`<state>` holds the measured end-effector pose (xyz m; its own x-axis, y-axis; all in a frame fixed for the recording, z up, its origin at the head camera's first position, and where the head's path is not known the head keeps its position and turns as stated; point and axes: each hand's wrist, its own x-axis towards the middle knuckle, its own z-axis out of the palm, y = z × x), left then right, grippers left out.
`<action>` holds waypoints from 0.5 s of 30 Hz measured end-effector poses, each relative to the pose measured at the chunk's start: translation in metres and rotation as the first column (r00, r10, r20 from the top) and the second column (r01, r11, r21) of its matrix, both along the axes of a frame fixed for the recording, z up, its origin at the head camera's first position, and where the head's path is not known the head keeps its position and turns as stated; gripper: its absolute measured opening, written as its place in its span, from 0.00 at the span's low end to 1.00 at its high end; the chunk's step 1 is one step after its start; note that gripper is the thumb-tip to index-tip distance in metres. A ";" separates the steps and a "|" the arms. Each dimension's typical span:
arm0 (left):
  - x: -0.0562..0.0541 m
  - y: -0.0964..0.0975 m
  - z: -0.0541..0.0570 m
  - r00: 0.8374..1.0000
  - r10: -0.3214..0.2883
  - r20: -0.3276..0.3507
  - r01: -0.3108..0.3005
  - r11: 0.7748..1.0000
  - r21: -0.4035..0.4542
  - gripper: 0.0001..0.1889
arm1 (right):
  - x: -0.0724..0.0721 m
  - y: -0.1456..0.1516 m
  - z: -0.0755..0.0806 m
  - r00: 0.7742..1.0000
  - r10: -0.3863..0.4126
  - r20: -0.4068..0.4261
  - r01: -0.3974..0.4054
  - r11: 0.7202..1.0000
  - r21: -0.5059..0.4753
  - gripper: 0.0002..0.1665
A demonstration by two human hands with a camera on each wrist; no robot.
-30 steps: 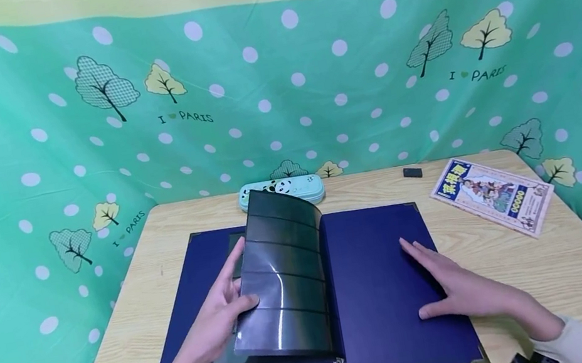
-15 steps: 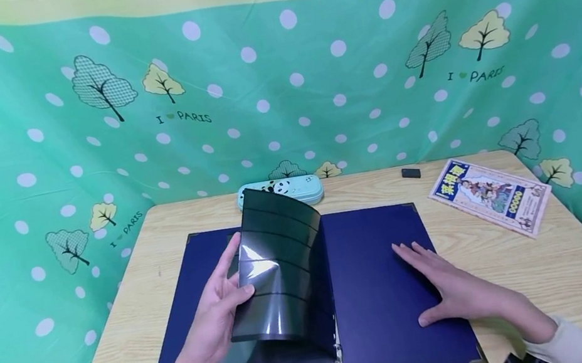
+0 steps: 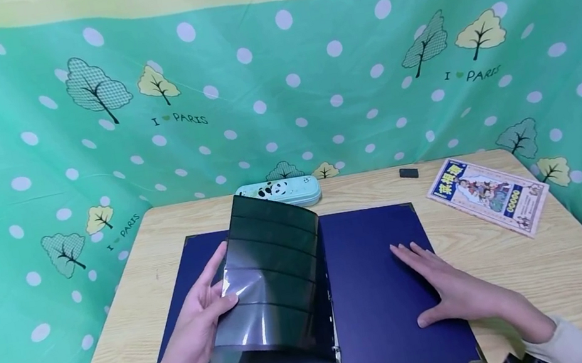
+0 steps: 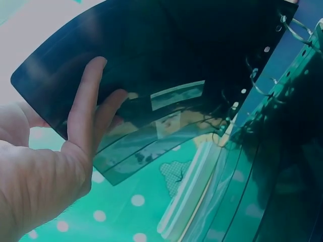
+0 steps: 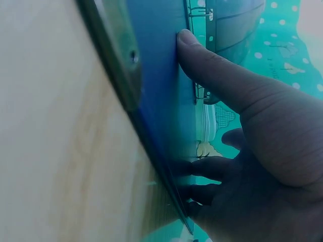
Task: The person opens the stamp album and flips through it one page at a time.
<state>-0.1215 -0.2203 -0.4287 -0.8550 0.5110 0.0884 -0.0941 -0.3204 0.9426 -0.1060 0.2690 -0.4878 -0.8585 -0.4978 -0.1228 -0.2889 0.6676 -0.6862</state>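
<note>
A dark blue ring binder lies spread flat on the table, with metal rings along its spine. My left hand pinches the outer edge of its dark pocket pages, thumb on top and fingers behind. The lifted pages stand curved and slanted over the left cover. From beneath, the left wrist view has the fingers spread against the dark back of the pages. My right hand rests on the bare right cover, fingers apart; in the right wrist view its thumb touches the blue surface.
Behind the binder stands a light blue pencil case with pandas, partly covered by the pages. A small black block and a printed booklet lie at the back right. A green dotted curtain surrounds the wooden table.
My left hand has drawn the pages a little further left, and they lean more over the left cover. The right hand stays on the right cover, shifted slightly left.
</note>
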 end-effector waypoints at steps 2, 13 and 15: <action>0.001 -0.002 0.001 1.000 0.003 -0.015 -0.004 1.000 -0.007 0.45 | 0.000 0.000 0.000 1.000 0.002 0.001 -0.002 1.000 0.000 0.78; 0.008 -0.016 0.001 0.994 0.097 -0.059 -0.105 0.984 -0.143 0.45 | -0.001 -0.001 -0.001 1.000 0.004 -0.009 -0.004 1.000 0.010 0.78; 0.007 -0.022 -0.002 0.996 0.082 -0.031 -0.086 0.987 -0.136 0.44 | 0.000 0.000 0.000 1.000 0.000 -0.007 0.000 1.000 0.010 0.78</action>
<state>-0.1140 -0.2420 -0.4309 -0.8937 0.4464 0.0440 -0.0483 -0.1933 0.9799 -0.1059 0.2690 -0.4881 -0.8593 -0.4967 -0.1219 -0.2936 0.6743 -0.6776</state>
